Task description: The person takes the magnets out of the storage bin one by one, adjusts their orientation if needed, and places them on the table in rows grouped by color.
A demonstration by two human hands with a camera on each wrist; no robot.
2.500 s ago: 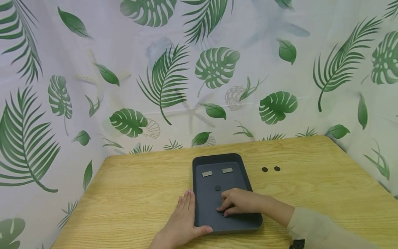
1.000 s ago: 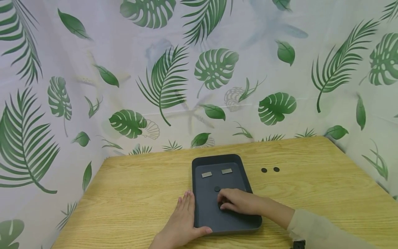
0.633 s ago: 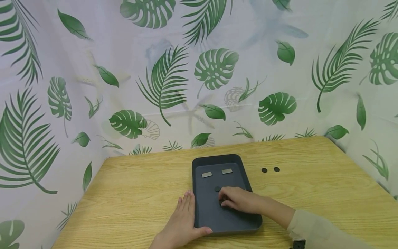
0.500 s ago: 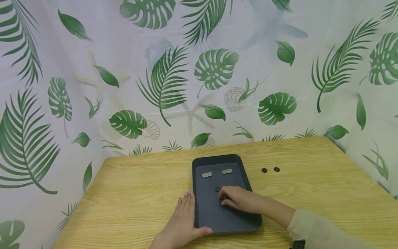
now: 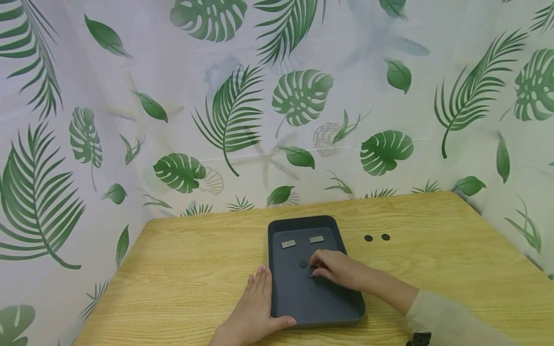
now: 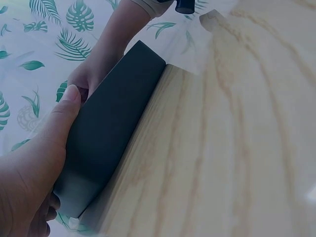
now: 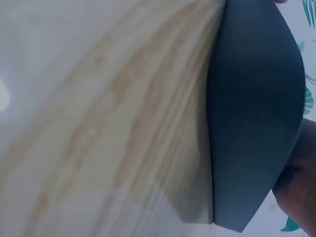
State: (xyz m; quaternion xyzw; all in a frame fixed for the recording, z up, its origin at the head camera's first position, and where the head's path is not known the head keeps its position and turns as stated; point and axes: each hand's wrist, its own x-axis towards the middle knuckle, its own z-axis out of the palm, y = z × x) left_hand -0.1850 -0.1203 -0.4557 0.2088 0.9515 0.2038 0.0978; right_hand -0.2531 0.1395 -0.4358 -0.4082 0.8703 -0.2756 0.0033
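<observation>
Just right of the frame's centre, below the middle, my right hand (image 5: 337, 270) reaches into the dark grey tray (image 5: 318, 307), thumb and fingertips curled together and pinching a small dark disc (image 5: 311, 275) low over the tray floor; whether it touches the floor I cannot tell. Just up and left lies a second dark disc (image 5: 303, 264). I expect the pinched piece to be light, stiff and thin, hard to break but liable to skid, so opposite edges of its rim seem the best hold. My left hand (image 5: 255, 307) lies along the tray's left wall, fingers straight, thumb at the near edge in the lower middle of the frame. The tray looks rigid, and I judge it light enough to slide on the wooden table (image 5: 195, 269) if pushed, so the outside of its wall suits a flat, steadying palm.
</observation>
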